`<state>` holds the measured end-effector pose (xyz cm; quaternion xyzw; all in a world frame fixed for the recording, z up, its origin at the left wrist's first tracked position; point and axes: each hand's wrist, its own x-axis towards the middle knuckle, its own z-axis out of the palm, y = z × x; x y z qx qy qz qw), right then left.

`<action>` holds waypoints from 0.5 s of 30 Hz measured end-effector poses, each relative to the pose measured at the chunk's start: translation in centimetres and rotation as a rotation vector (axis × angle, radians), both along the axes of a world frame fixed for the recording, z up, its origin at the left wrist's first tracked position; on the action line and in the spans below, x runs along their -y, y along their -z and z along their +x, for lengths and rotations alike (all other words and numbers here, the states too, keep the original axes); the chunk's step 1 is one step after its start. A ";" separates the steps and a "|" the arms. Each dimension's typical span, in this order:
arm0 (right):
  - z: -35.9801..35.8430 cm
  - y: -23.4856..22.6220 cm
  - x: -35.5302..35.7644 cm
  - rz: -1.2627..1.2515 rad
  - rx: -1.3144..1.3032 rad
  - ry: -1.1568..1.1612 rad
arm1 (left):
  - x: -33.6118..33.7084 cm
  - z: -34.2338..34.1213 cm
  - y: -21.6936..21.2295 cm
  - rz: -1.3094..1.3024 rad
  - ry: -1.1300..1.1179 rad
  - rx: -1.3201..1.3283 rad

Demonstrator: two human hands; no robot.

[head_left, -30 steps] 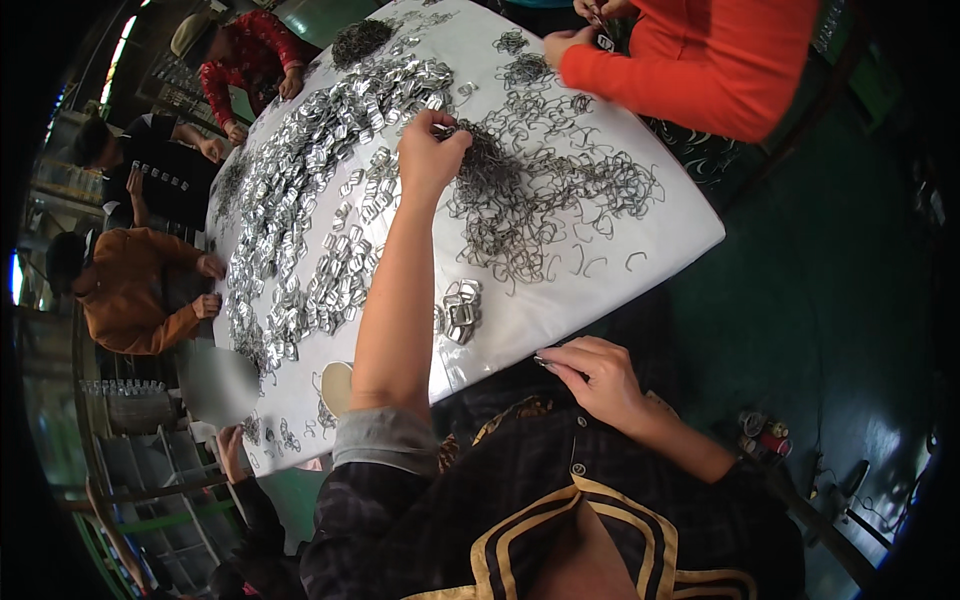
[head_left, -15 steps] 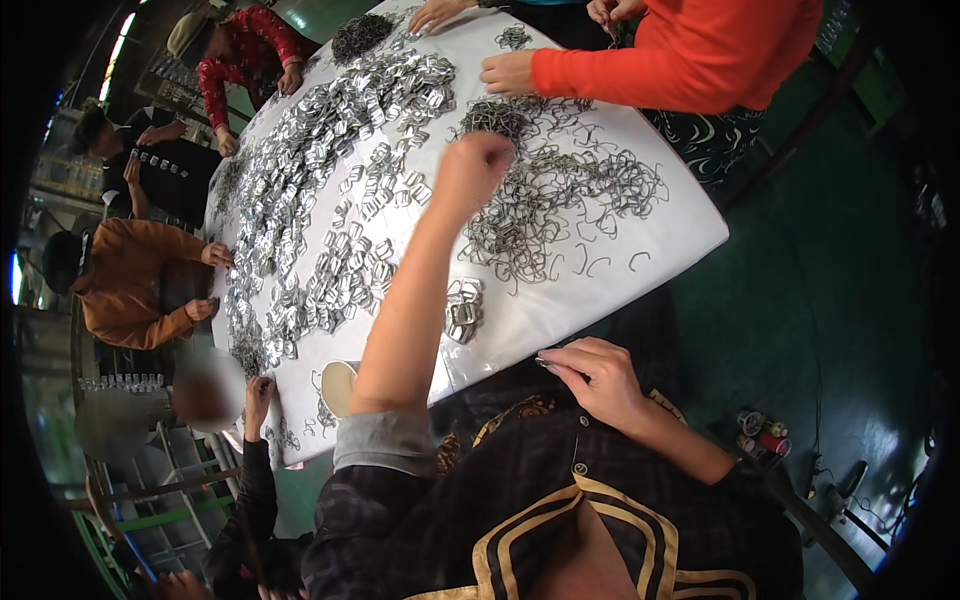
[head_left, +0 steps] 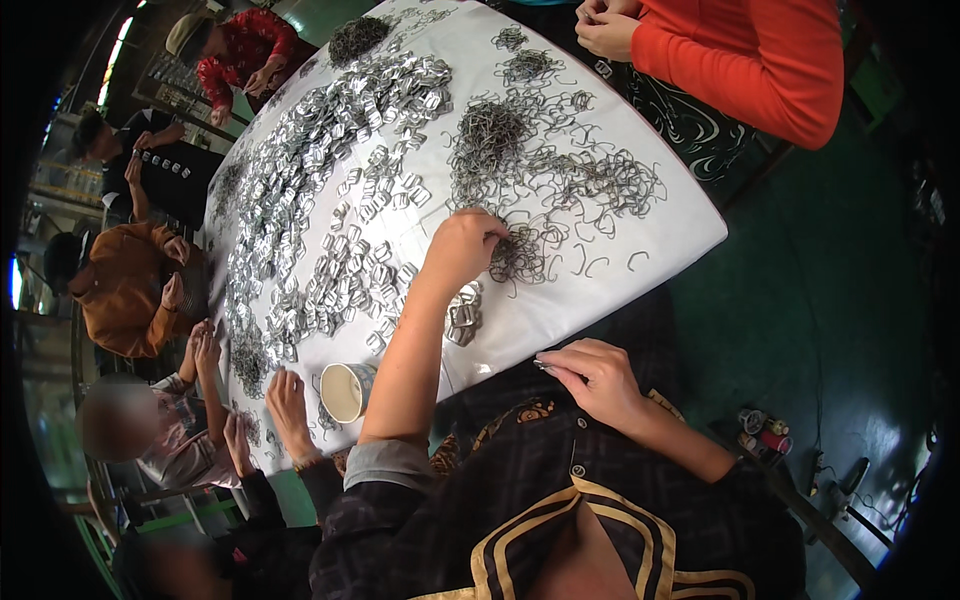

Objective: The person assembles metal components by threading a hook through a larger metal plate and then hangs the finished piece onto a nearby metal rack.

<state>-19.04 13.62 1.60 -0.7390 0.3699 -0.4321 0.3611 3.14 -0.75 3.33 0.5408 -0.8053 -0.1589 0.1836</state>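
Two hands in view, left hand (head_left: 462,245) at frame centre, fingers curled, pinching into tangled wire hooks (head_left: 520,255) on white table (head_left: 680,235), right hand (head_left: 592,380) lower centre, loosely closed, pinching small metal piece (head_left: 543,366), stacked buckles (head_left: 462,318) just beside left wrist.

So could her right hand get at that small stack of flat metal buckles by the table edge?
Probably yes: the right hand rests near the stack of flat metal buckles, with nothing between them.
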 end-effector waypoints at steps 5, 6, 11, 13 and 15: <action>0.2 -0.3 0.0 -0.003 -0.017 -0.011 | 2.3 -1.6 1.9 -0.169 -0.056 -0.087; 0.2 -0.3 0.0 -0.007 -0.014 -0.008 | 2.9 -1.8 2.7 -0.249 -0.051 -0.056; -0.3 -0.1 0.0 -0.007 -0.014 0.020 | 3.3 -1.9 4.4 -0.329 -0.063 0.104; -0.3 0.1 -0.2 -0.003 -0.011 0.029 | 2.6 -2.0 3.9 -0.253 -0.196 0.070; -0.4 0.2 -0.1 0.004 -0.015 0.023 | 2.4 -1.8 3.7 -0.220 -0.265 0.055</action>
